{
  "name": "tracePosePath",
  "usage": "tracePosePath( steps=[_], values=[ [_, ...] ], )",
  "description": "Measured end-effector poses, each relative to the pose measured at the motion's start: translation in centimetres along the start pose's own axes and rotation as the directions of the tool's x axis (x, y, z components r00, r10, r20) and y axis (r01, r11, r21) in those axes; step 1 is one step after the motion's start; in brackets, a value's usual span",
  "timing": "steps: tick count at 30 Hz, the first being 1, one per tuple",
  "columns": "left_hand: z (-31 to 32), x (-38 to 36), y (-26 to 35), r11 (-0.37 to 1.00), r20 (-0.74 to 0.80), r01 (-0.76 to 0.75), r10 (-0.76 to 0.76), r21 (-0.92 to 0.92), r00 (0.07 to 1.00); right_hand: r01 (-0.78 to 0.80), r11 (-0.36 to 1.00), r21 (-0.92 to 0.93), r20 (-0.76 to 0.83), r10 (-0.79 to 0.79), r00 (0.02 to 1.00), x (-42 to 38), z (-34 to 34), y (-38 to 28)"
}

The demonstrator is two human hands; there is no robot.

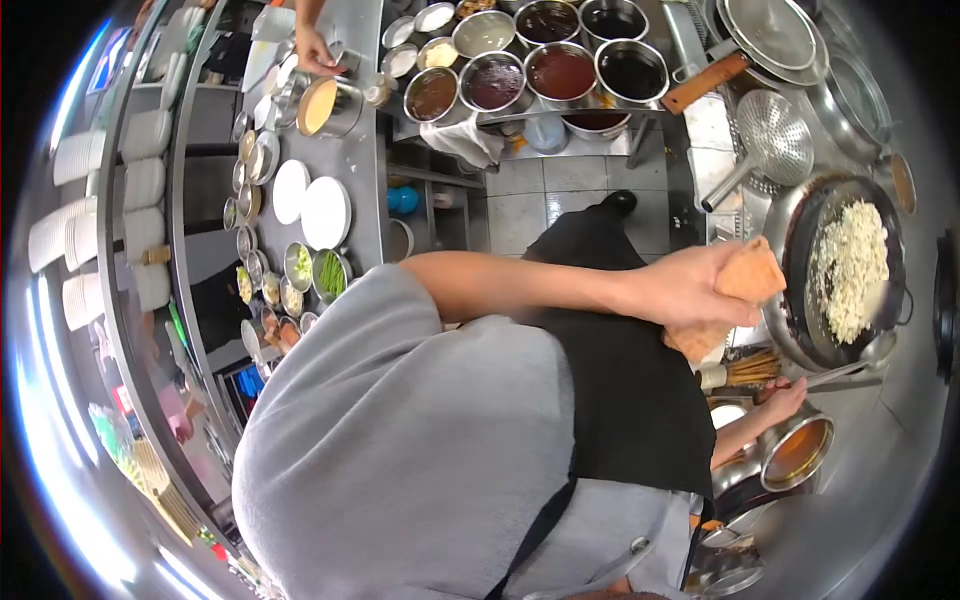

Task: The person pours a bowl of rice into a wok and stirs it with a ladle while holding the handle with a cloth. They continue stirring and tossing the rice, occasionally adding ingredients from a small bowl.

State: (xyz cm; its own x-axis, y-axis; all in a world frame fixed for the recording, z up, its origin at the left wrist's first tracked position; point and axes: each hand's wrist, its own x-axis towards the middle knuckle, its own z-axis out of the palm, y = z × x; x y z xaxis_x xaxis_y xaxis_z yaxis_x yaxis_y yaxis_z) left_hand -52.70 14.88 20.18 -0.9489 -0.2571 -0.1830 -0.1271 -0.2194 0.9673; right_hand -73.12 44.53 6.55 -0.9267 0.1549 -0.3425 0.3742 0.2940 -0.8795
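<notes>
My left hand [690, 285] is closed around a folded orange-brown cloth [752, 272] at the near edge of a black wok [795, 285]. Whether the cloth wraps a wok handle is hidden. Fried rice [850, 270], pale with yellowish bits, lies in the wok. Lower down, my right hand [783, 402] grips the long metal handle of a ladle [878, 350], its bowl beside the wok's rim. Below that hand sits a metal pot of orange-brown liquid [800, 450]. A bundle of thin wooden sticks [752, 368] stands between my hands.
Metal pots of dark sauces [560, 75] line the counter at the top. A perforated strainer [775, 135] and a wooden-handled sieve [770, 30] rest near the wok. Behind me, a steel counter holds white plates [325, 212] and small ingredient bowls [330, 272]. Another person's hand [318, 50] reaches in there.
</notes>
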Motion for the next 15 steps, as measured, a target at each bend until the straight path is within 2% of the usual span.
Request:
tracePosePath(
  steps=[2, 3, 4, 6, 7, 8, 10, 11, 13, 15],
  values=[
    [0.0, 0.4, -0.3, 0.998, -0.017, -0.042, 0.041, -0.035, 0.999, -0.239, 0.929, 0.282, 0.087, 0.223, 0.971, -0.4, 1.8, 0.6],
    [-0.3, 0.6, -0.2, 0.999, -0.003, 0.018, -0.018, -0.05, 1.0, -0.304, 0.898, 0.317, 0.2, 0.25, 0.947, 0.2, 1.6, 2.0],
    [-0.5, 0.9, -0.3, 0.994, 0.012, 0.08, -0.079, -0.069, 0.997, -0.302, 0.903, 0.306, 0.196, 0.251, 0.948, 0.0, 0.6, 2.1],
    [-1.1, 0.5, -0.1, 0.988, -0.042, 0.064, -0.07, -0.141, 0.997, -0.377, 0.889, 0.261, 0.426, 0.244, 0.871, -1.1, -2.3, 2.0],
    [-1.5, 0.3, 0.1, 0.979, -0.099, 0.04, -0.061, -0.198, 0.993, -0.407, 0.875, 0.263, 0.435, 0.269, 0.859, -2.2, -3.5, 0.6],
    [-1.8, 0.3, 0.1, 0.978, -0.107, 0.04, -0.063, -0.206, 0.992, -0.318, 0.925, 0.207, 0.386, 0.221, 0.896, -3.4, -3.8, -0.5],
    [-2.0, 0.1, 0.1, 0.972, -0.164, 0.004, -0.043, -0.237, 0.986, -0.153, 0.979, 0.138, 0.188, 0.125, 0.974, -2.8, -3.5, -0.7],
    [-1.8, 0.2, 0.0, 0.969, -0.161, 0.011, -0.052, -0.245, 0.986, -0.156, 0.979, 0.129, 0.182, 0.131, 0.974, -2.2, -3.2, -0.9],
    [-1.6, 1.1, 0.1, 0.989, -0.074, 0.043, -0.054, -0.142, 0.996, -0.004, 0.979, -0.204, -0.015, 0.001, 1.0, 0.4, -1.3, -1.4],
    [-1.3, 2.3, -0.2, 0.988, -0.027, 0.075, -0.08, -0.135, 0.996, 0.077, 0.939, -0.334, 0.014, -0.076, 0.997, 5.2, -0.1, 0.1]
  ],
)
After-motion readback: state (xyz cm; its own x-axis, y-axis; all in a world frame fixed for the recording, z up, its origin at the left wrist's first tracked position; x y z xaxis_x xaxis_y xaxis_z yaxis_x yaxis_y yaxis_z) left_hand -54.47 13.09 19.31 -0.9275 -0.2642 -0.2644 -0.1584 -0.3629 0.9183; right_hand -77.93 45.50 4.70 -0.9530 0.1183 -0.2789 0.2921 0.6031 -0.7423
